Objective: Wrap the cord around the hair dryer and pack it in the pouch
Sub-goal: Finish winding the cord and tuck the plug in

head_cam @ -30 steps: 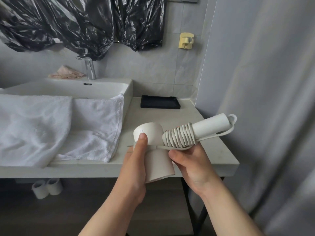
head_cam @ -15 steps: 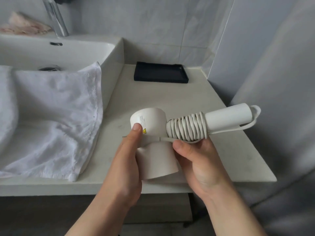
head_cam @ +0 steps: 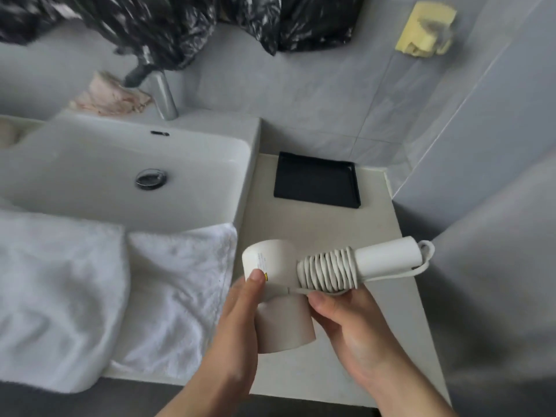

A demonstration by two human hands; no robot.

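A cream hair dryer [head_cam: 281, 314] is held over the countertop [head_cam: 325, 224], barrel toward me, handle pointing right. Its cord [head_cam: 328, 273] is coiled tightly around the handle near the barrel, with a loop trailing past the handle's end. My left hand [head_cam: 237, 323] grips the barrel, thumb pressing the cord's end against it. My right hand [head_cam: 349, 323] supports the handle from below, thumb under the coils. No pouch is visible.
A white sink [head_cam: 120, 170] with a faucet [head_cam: 164, 97] sits at the left, white towels [head_cam: 99, 290] draped over its front. A black tray [head_cam: 317, 183] lies at the back of the counter. Black plastic bags [head_cam: 168, 22] hang above; a yellow hook [head_cam: 424, 31] is on the wall.
The view has tilted up and back, showing the sink and wall again. The dryer and both hands keep the same grip; the coiled cord looks unchanged.
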